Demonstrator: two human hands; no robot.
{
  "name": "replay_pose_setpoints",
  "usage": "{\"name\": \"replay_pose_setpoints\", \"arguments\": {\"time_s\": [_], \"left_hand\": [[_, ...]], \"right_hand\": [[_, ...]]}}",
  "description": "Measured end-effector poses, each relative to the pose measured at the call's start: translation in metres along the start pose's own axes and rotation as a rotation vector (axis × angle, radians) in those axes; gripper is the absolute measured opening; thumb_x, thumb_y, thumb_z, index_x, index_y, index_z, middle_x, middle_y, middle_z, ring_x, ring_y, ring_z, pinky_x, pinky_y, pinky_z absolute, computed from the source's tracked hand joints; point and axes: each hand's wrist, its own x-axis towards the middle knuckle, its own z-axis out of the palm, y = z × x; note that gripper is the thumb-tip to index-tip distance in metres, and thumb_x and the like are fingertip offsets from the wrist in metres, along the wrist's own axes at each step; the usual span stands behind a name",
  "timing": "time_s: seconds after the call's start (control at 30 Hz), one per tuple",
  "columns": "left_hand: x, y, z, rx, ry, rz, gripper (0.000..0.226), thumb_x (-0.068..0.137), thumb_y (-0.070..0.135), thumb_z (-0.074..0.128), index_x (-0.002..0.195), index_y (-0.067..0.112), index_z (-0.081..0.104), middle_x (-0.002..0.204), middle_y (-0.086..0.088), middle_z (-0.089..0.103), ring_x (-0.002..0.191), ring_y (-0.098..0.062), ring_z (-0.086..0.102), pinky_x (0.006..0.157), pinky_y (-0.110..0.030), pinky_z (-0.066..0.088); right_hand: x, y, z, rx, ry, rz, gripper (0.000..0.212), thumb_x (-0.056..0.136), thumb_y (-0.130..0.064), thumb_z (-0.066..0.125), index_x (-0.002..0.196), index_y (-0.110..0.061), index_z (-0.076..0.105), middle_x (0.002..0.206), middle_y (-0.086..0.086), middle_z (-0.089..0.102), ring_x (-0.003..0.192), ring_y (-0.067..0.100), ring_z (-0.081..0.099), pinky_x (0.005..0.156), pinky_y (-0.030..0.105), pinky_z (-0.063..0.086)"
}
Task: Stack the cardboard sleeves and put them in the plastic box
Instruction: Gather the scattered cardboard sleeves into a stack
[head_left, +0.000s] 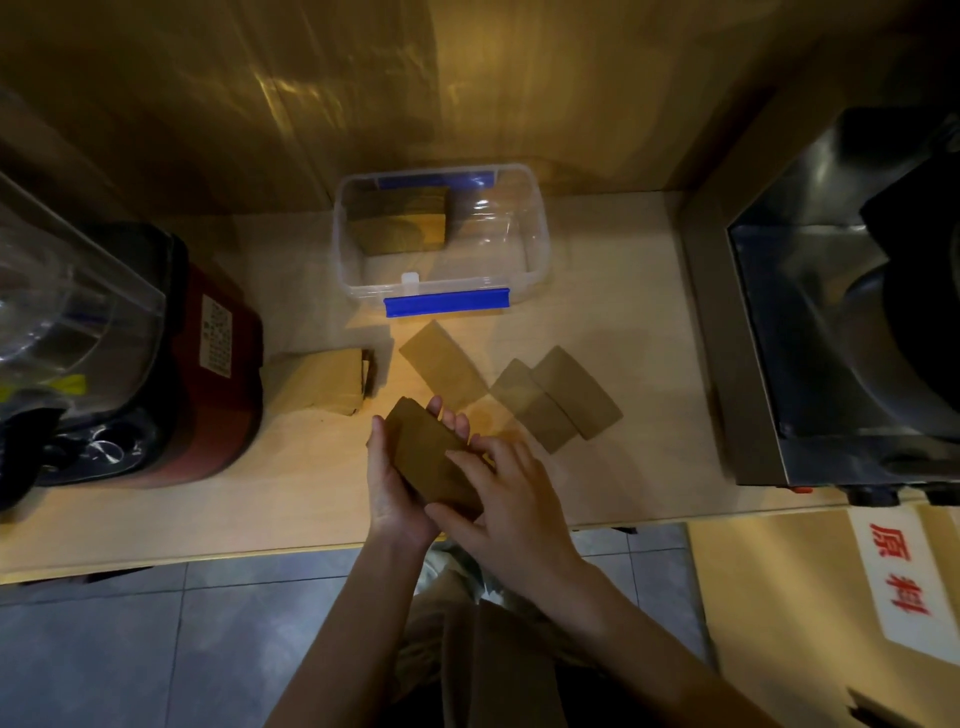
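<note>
Head view, only one I have. Both my hands are over the near edge of the counter (597, 467), a pale wood-look top, lit warm and dim. Left hand (397, 480) cups the stack (431, 460) of sleeves from below and the left side, fingers wrapped round the far edge. Right hand (511, 491) presses on the stack's top and near corner, thumb under the near end. So both hands are closed on the stack, which is held tilted, just above the counter.

Loose sleeves flat on the counter beyond my hands: one sleeve (441, 366) angled, near the box; a pair (558, 397) to its right, overlapping each other. A taped bundle (319, 379) sits left, beside the red appliance (218, 384).

The box (540, 244), clear with blue latches, stands open at the back of the counter, against the wall (311, 104), glossy wood panel. Inside it, at the left end, a block of sleeves (400, 221) stands; the right part shows only clear floor.

Right: steel machine (841, 312). Left: clear jug (67, 291) on the red appliance. Below the counter: grey tile floor (130, 649), and a carton with a white label (898, 577) in red characters at right.
</note>
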Motion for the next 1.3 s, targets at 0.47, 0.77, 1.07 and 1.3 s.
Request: {"name": "replay_pose_setpoints", "arguments": {"time_s": [0.47, 0.77, 1.07, 1.3], "left_hand": [[0.01, 0.001, 0.017, 0.009, 0.007, 0.038, 0.064, 0.049, 0.06, 0.073, 0.096, 0.018, 0.063, 0.079, 0.002, 0.063, 0.076, -0.014, 0.062, 0.077, -0.028, 0.053], [0.011, 0.002, 0.013, 0.025, 0.054, 0.027, 0.063, 0.051, 0.061, 0.071, 0.096, 0.017, 0.064, 0.079, 0.001, 0.067, 0.075, -0.014, 0.064, 0.077, -0.027, 0.053], [0.01, 0.003, 0.008, 0.008, 0.062, -0.027, 0.068, 0.048, 0.062, 0.074, 0.1, 0.02, 0.062, 0.084, 0.002, 0.067, 0.079, -0.013, 0.064, 0.079, -0.028, 0.053], [0.006, 0.006, 0.006, 0.023, 0.071, -0.02, 0.069, 0.044, 0.061, 0.076, 0.098, 0.019, 0.062, 0.083, 0.002, 0.066, 0.079, -0.013, 0.063, 0.079, -0.028, 0.052]], "right_hand": [[0.036, 0.141, -0.027, -0.05, 0.112, 0.418, 0.056, 0.085, -0.028, 0.059, 0.134, -0.01, 0.04, 0.141, 0.014, 0.045, 0.13, 0.03, 0.038, 0.109, 0.042, 0.035], [0.041, 0.15, -0.014, -0.137, 0.011, 0.471, 0.067, 0.087, -0.029, 0.055, 0.142, -0.009, 0.022, 0.151, 0.013, 0.029, 0.139, 0.028, 0.024, 0.112, 0.042, 0.024], [0.053, 0.141, -0.031, -0.132, -0.034, 0.423, 0.066, 0.075, -0.03, 0.065, 0.131, -0.007, 0.038, 0.133, 0.017, 0.048, 0.119, 0.033, 0.042, 0.099, 0.042, 0.04], [0.052, 0.116, -0.008, -0.143, -0.036, 0.325, 0.06, 0.075, -0.035, 0.067, 0.125, -0.01, 0.044, 0.124, 0.012, 0.054, 0.114, 0.028, 0.046, 0.094, 0.039, 0.042]]}}
